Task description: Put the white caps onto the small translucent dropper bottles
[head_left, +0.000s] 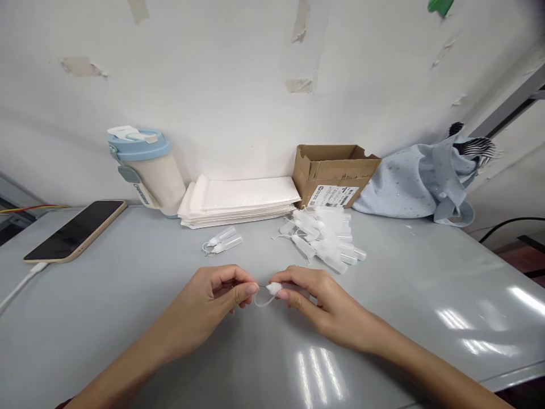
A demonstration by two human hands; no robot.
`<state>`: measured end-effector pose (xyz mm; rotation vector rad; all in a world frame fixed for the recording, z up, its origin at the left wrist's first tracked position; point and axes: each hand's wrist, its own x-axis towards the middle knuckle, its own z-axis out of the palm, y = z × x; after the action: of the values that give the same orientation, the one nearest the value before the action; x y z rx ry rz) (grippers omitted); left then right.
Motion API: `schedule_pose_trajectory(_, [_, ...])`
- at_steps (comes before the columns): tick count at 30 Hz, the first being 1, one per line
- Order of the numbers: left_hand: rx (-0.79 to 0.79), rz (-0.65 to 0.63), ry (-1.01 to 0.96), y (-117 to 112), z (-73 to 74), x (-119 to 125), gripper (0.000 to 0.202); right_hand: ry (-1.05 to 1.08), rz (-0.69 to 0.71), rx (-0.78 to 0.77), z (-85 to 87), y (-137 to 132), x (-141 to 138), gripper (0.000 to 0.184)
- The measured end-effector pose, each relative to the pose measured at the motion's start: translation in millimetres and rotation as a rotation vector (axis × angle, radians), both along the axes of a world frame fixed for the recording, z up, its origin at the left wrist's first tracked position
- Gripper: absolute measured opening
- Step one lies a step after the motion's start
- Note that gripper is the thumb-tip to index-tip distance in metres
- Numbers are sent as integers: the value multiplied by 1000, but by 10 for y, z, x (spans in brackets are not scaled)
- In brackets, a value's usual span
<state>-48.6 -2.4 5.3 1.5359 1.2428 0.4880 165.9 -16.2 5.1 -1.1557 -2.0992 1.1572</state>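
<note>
Between finger and thumb, my right hand (313,292) grips a small needle-tip squeeze bottle whose white conical top (274,288) points left. A thin dark needle (262,286) runs from that top toward my left hand (232,289), which is closed in a pinch at its far end. A curved white strap (264,304) loops from the bottle top to the left fingertips. Whatever the left fingers pinch at the strap's end is hidden. Beyond my hands lie two similar bottles (225,240) at centre left and a loose heap of more bottles (327,238) at centre right.
Along the wall stand a blue-lidded tumbler (155,170), a stack of white envelopes (247,196), an open cardboard box (336,176) and a light-blue cloth bag (409,182). At the left, a phone (79,230) lies with its charging cable (23,284) on the grey table (140,295).
</note>
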Motion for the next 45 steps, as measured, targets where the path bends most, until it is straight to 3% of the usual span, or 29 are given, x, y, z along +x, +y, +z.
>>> schedule_pose_trajectory(22, [-71,21,-80,-6,-8,6,31,1,16,19,-11,-14,-19,23])
schedule_pose_trajectory(45, [-41,20,-38,-2,29,38,31,-14,-3,67,-43,-10,-28,23])
